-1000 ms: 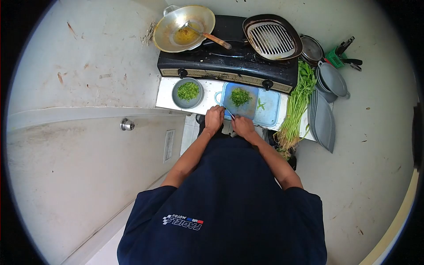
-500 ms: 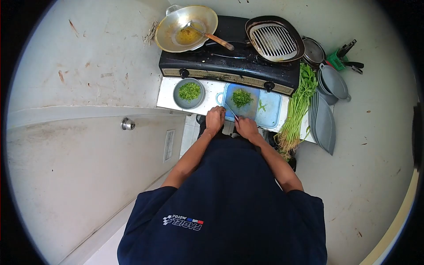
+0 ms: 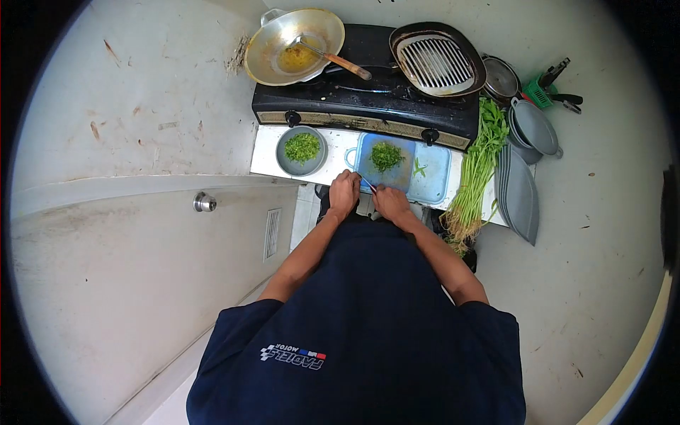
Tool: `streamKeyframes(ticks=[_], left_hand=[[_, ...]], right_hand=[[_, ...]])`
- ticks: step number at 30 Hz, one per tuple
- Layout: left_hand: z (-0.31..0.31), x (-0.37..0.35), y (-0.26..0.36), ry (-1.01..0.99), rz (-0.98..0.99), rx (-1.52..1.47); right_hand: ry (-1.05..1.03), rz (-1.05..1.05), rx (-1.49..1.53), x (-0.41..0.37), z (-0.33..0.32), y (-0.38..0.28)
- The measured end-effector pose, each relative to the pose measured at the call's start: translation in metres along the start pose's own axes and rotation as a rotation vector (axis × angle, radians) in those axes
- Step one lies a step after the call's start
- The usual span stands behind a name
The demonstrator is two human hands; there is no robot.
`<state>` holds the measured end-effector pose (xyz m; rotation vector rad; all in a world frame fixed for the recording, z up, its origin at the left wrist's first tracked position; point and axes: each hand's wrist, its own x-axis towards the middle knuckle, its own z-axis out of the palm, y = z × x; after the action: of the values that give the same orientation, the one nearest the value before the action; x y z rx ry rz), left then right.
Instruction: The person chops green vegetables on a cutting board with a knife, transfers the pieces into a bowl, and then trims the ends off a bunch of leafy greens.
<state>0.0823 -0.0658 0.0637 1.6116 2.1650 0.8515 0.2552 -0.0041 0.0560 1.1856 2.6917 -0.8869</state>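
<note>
Fingers first. The right hand (image 3: 392,203) has its fingers wrapped tight round the handle of a knife (image 3: 369,185). The left hand (image 3: 345,193) sits just beside it, fingers bunched at the near edge of the blue cutting board (image 3: 401,176) (whether they pinch a stem or only press down, I can't tell; it's too small on my feed).

The blade lies slantwise between the two hands. Its handle end is at the right hand, and its tip points away and left, toward the left knuckles.

Beyond both hands, toward the far edge of the desk (image 3: 336,142), the pile of chopped greens (image 3: 386,156) sits mid-board. It's almost straight ahead of the right hand, and the left hand is off to one side of it. The board's long axis runs near to far.

Going wider, a paler tray (image 3: 433,177) touches the board's right side. A grey bowl (image 3: 302,167) of chopped greens stands near the desk's left end. A long bunch of greens (image 3: 476,177) runs near to far along the right edge, leaves to the far end.

Behind the far edge is the black stove (image 3: 368,99), carrying a wok (image 3: 283,35) with a spatula (image 3: 340,61) in it and a grill pan (image 3: 437,62).
</note>
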Motion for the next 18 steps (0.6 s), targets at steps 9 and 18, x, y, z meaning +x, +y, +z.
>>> streamKeyframes(ticks=[9, 18], left_hand=[[-0.004, -0.006, -0.002, -0.039, 0.010, -0.005], [0.003, 0.011, -0.005, -0.022, 0.072, -0.062]], right_hand=[[0.071, 0.069, 0.055, -0.013, -0.002, 0.012], [0.072, 0.151, 0.086, -0.017, -0.011, 0.019]])
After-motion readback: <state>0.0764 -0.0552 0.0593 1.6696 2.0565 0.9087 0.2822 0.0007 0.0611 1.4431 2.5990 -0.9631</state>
